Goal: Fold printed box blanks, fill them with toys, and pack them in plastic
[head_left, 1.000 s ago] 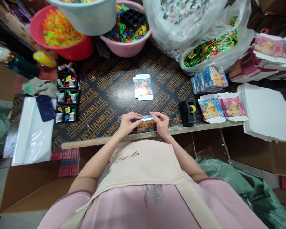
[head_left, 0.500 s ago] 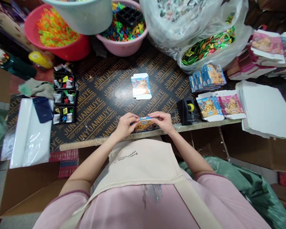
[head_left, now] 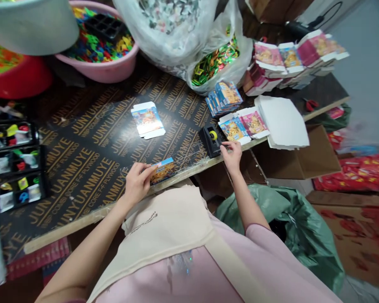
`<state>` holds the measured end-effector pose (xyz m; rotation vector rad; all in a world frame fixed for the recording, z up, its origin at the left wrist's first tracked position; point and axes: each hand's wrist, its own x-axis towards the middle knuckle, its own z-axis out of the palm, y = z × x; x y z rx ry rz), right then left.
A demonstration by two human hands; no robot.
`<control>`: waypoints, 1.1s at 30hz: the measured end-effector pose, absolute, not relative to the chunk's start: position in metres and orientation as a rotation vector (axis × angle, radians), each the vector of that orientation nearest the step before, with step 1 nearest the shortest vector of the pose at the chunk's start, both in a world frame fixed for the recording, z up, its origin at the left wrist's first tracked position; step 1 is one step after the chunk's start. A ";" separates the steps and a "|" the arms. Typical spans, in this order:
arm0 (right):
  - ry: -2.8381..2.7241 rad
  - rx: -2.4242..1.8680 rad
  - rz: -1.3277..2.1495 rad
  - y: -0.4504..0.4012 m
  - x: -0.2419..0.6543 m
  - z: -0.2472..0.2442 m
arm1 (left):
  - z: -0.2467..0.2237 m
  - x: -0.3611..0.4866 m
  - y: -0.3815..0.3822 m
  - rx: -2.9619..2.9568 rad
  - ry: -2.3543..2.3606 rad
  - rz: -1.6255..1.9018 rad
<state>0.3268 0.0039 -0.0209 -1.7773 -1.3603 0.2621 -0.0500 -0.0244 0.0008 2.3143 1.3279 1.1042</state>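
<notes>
My left hand grips the left end of a small blue printed box, which stands on edge at the table's front edge. My right hand is at the front end of a black tape dispenser holding a yellow-cored roll. Its thumb and forefinger are pinched together; whatever lies between them is too small to make out. Beyond the box, a flat blue-and-white carton lies on the dark plywood table.
Flat cartons and white sheets lie right of the dispenser. Filled blue boxes stand behind. Black compartment trays are at left. A pink basin and plastic bags line the back. A green bag sits below right.
My right hand has left the box and moved right to the tape dispenser. My left hand still holds the box. The view has turned to the right.
</notes>
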 end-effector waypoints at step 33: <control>-0.872 -1.553 0.796 -0.032 0.258 -0.023 | -0.013 -0.002 0.018 2.312 1.290 1.120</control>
